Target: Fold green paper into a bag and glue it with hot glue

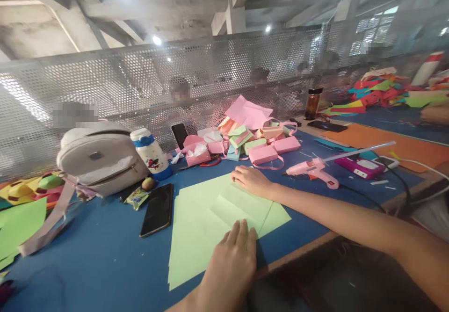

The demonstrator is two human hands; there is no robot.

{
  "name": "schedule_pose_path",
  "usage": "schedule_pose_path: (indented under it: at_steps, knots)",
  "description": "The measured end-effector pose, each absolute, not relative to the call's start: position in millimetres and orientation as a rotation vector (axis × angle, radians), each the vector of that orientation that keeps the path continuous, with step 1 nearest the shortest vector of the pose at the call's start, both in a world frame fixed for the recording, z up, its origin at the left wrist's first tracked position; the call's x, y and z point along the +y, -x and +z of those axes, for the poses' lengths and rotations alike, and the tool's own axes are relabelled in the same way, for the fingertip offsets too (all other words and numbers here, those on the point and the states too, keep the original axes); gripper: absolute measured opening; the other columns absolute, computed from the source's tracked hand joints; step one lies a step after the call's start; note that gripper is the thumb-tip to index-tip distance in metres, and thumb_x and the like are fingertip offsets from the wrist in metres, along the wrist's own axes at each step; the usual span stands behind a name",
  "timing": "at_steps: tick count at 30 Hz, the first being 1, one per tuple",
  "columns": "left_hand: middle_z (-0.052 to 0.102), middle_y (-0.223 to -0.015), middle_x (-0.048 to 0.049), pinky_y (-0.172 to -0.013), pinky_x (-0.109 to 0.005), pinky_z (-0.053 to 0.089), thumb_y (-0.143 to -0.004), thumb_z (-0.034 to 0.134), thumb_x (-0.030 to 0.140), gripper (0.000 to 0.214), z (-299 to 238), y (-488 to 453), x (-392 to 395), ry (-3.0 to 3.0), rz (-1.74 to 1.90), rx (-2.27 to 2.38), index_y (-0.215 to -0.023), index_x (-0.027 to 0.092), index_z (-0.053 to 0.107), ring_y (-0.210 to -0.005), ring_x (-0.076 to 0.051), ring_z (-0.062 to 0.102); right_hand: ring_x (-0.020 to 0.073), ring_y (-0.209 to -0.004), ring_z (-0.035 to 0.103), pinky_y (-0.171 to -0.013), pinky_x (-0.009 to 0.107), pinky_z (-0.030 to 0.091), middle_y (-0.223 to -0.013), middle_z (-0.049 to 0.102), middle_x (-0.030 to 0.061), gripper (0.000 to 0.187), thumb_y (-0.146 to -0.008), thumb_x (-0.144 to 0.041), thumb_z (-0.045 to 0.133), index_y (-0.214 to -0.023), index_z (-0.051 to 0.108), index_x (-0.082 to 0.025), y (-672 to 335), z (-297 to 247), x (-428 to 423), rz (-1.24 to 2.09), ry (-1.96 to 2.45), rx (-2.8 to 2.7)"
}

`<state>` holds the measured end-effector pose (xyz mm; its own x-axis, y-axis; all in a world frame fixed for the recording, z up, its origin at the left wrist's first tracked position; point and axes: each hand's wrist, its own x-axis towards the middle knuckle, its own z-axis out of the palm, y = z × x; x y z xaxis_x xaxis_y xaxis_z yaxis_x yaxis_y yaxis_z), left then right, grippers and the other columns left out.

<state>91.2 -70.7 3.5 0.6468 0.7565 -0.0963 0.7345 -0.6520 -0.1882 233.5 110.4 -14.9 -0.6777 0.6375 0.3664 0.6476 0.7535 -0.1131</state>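
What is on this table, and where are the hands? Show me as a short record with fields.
Left hand: left hand palm down at the near side of the pale green sheets
Right hand: right hand on their far side
Left of sheets: black phone, lying flat
Right of sheets: pink glue gun
Behind: pink paper box among other folded paper
Surface: blue tabletop

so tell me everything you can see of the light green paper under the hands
The light green paper looks like several smooth sheets, lying flat and overlapping, with uneven edges, on the blue tabletop. The topmost shows crease lines. The right hand rests on its far part, the left hand on its near part.
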Motion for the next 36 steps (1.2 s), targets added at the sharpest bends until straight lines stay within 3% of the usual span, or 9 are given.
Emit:
schedule_pose_path:
  at_steps: [7, 12, 20, 24, 29, 32, 36]
  knots:
    - [0.05, -0.14, -0.0283, -0.091, -0.042, 0.058, -0.094, 0.043, 0.006, 0.048, 12, -104, -68, 2.644, 0.408, -1.238, -0.141, 0.004, 0.049, -0.129, -0.038, 0.051, 0.0201, -0.094, 0.062, -0.077, 0.028, 0.039, -0.098, 0.067, 0.0064, 0.007, -0.096, -0.02, 0.058, -0.098, 0.064, -0.017, -237, -2, 102, -0.031, 0.969, -2.577]
    - [0.047, -0.142, -0.0313, -0.092, -0.046, 0.057, -0.09, 0.057, 0.015, 0.055, 10, -102, -67, 2.727, 0.328, -1.3, -0.142, 0.002, 0.046, -0.131, -0.04, 0.049, 0.0194, -0.092, 0.066, -0.073, 0.027, 0.04, -0.097, 0.073, 0.0052, 0.011, -0.096, -0.02, 0.056, -0.099, 0.067, -0.019, -245, 15, 86, 0.047, 0.978, -2.575]
    - [0.045, -0.143, -0.0309, -0.095, -0.038, 0.056, -0.085, 0.05, 0.001, 0.059, 21, -95, -67, 2.756, 0.398, -1.3, -0.143, -0.002, 0.042, -0.133, -0.036, 0.048, 0.0184, -0.088, 0.068, -0.067, 0.026, 0.04, -0.093, 0.075, 0.0005, 0.014, -0.094, -0.02, 0.057, -0.092, 0.07, -0.023, -269, 31, 42, 0.168, 0.885, -2.676]
    - [0.058, -0.134, -0.0288, -0.087, -0.037, 0.06, -0.083, 0.047, -0.005, 0.052, 23, -90, -62, 2.766, 0.331, -1.283, -0.134, 0.001, 0.054, -0.124, -0.034, 0.058, 0.0178, -0.089, 0.066, -0.073, 0.026, 0.042, -0.096, 0.073, -0.0002, 0.005, -0.091, -0.025, 0.065, -0.095, 0.069, -0.025, -284, 31, 22, 0.3, 0.747, -2.768]
    - [0.074, -0.113, -0.0118, -0.082, -0.03, 0.06, -0.084, 0.045, -0.006, 0.044, 23, -68, -50, 2.806, -0.045, -1.375, -0.117, 0.015, 0.063, -0.095, -0.022, 0.074, 0.0184, -0.089, 0.063, -0.074, 0.028, 0.041, -0.094, 0.07, 0.0009, 0.014, -0.089, -0.036, 0.069, -0.097, 0.067, -0.025, -292, 18, 17, 0.152, 0.68, -2.789]
    - [0.072, -0.12, -0.0094, -0.088, -0.03, 0.059, -0.087, 0.042, -0.004, 0.046, 22, -45, -39, 2.791, -0.337, -1.288, -0.123, 0.018, 0.061, -0.103, -0.021, 0.072, 0.0177, -0.082, 0.061, -0.069, 0.029, 0.037, -0.087, 0.069, 0.0017, 0.011, -0.097, -0.028, 0.058, -0.093, 0.066, -0.022, -292, 10, 26, -0.089, 0.668, -2.75]
    - [0.074, -0.115, -0.0069, -0.087, -0.031, 0.059, -0.094, 0.037, 0.002, 0.042, 20, -16, -26, 2.713, -0.52, -1.242, -0.12, 0.021, 0.063, -0.101, -0.019, 0.072, 0.0178, -0.075, 0.057, -0.064, 0.031, 0.031, -0.08, 0.068, 0.0037, 0.025, -0.1, -0.014, 0.044, -0.087, 0.064, -0.019, -288, 6, 37, -0.325, 0.632, -2.715]
